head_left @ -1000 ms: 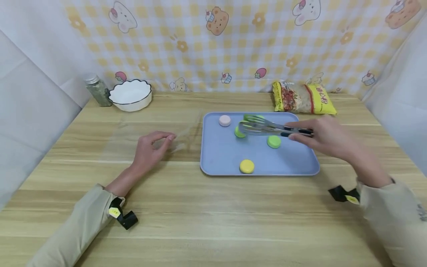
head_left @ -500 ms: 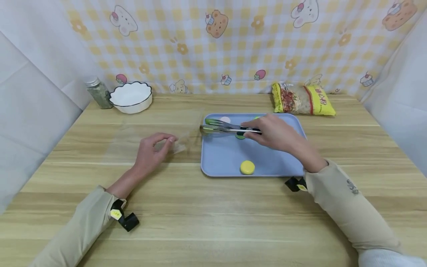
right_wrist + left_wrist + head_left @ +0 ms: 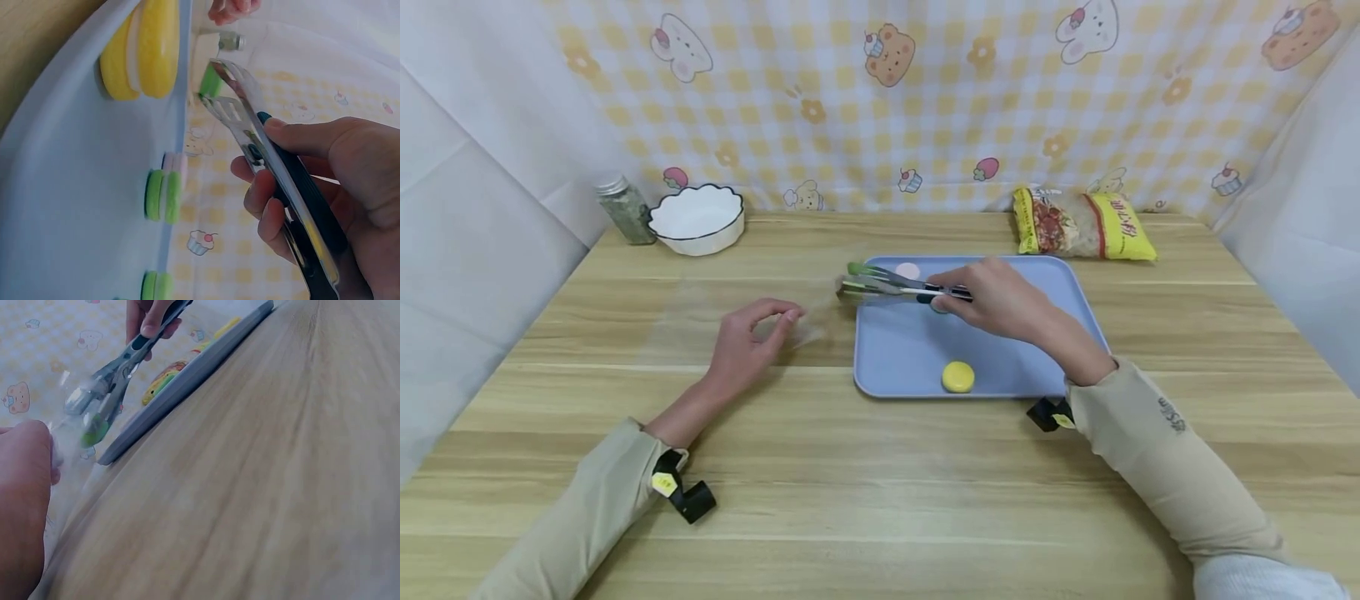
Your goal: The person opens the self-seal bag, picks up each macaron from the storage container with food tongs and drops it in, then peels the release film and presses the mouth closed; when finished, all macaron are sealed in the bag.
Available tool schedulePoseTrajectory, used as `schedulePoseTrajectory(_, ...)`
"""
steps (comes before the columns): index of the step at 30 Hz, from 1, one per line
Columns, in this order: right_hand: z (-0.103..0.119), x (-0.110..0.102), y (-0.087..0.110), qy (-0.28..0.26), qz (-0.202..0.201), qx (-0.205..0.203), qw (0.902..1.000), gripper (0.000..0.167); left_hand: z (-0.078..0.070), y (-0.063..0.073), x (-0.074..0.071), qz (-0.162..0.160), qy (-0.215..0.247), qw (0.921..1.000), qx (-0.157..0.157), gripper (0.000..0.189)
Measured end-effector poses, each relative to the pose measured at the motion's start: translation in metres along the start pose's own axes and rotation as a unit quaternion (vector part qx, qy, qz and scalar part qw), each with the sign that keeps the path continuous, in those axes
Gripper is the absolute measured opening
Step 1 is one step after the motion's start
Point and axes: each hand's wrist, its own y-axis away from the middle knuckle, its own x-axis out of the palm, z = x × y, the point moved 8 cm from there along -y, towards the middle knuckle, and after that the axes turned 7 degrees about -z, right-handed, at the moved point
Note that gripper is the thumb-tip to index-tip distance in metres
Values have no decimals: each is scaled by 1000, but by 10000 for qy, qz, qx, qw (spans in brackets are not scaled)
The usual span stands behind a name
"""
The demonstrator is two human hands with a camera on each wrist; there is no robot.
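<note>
- The right hand (image 3: 1000,296) is gripping tongs (image 3: 294,194), holding 1 green macaron (image 3: 211,81) by the tray's (image 3: 891,358) left edge.
- The left hand's (image 3: 745,346) fingers are pinching clear plastic (image 3: 811,332).
- Transferring seems the step; next is probably calling for steady release.

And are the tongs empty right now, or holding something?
Holding: the tongs have a green macaron between their tips, seen in the right wrist view.

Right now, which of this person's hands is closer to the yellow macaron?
The right hand: it holds the tongs above the tray, just beyond the yellow macaron. The left hand is farther away, off the tray's left side, pinching clear plastic.
</note>
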Motion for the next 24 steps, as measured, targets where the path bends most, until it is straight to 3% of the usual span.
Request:
schedulePoseTrajectory(6,2,1,-5,-90,-249,-16,9996,34,1,0,-2,-9,51,9999,101,9)
schedulePoseTrajectory(12,7,9,-9,-187,-228,-76,9995,32,-2,0,-2,40,64,10000,65,11)
schedulePoseTrajectory(24,22,22,-16,18,58,-373,9993,32,-1,-2,-9,-451,-5,9990,23,12)
